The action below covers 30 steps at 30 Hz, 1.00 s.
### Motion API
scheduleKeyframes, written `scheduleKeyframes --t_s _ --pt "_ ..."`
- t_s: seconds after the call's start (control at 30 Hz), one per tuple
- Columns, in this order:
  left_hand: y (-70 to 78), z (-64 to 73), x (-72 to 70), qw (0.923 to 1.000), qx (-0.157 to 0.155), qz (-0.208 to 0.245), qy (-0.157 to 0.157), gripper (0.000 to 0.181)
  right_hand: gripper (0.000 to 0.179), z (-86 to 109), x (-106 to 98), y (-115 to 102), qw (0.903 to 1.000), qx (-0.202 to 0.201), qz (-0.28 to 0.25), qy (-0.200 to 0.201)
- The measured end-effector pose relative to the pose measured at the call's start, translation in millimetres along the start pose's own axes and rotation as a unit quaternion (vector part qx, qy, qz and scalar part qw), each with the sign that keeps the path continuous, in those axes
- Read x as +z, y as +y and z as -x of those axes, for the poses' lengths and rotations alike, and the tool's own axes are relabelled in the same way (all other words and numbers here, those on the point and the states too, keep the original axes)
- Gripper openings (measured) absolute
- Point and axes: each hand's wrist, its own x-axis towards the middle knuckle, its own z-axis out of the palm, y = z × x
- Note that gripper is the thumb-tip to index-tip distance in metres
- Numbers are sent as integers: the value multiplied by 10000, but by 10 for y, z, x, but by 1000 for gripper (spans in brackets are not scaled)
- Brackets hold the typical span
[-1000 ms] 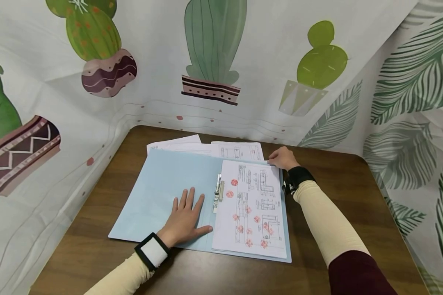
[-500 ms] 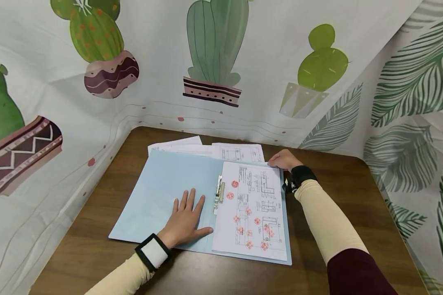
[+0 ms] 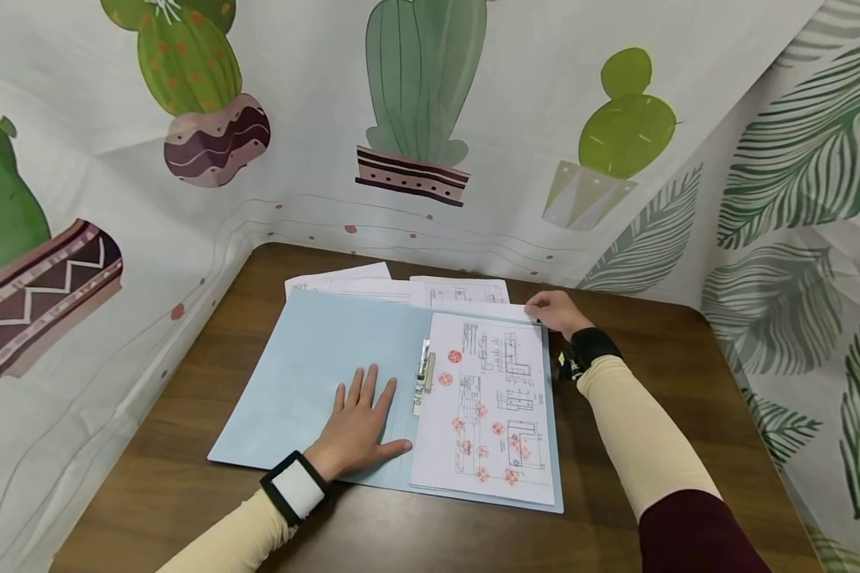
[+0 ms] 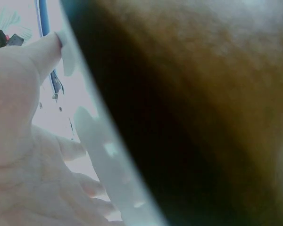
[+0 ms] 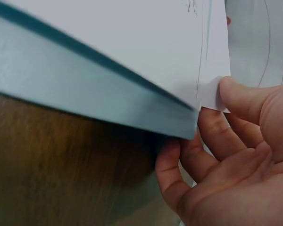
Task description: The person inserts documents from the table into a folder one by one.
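Drawing a sheet a touch farther past the folder's far edge now, pinched in the right hand, thumb on top; working it loose from underneath, by the look of it. Resting the left hand flat on the folder, fingers spread. Can't see the sheet's near part, apparently tucked under the folder. Can't read the papers beyond the left hand; getting mostly blur at the left wrist.

In front of you is a brown wooden table with rounded far corners, and beyond it hangs white cloth printed with potted cactuses, plus green and grey leaves toward your right.
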Motion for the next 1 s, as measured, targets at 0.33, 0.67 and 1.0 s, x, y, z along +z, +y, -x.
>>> scheduleKeyframes --t_s 0.33,0.67,1.0 --pt "-4 -3 -6 10000 -13 -7 -18 100 35 40 -17 32 9988 265 -406 98" --pt "-24 -17 30 10000 -15 -51 -11 102 26 97 -170 145 9847 -250 -1405 1005" --pt "-28 -22 14 9999 -38 -32 -93 102 24 277 -541 285 9640 -1176 -390 2354"
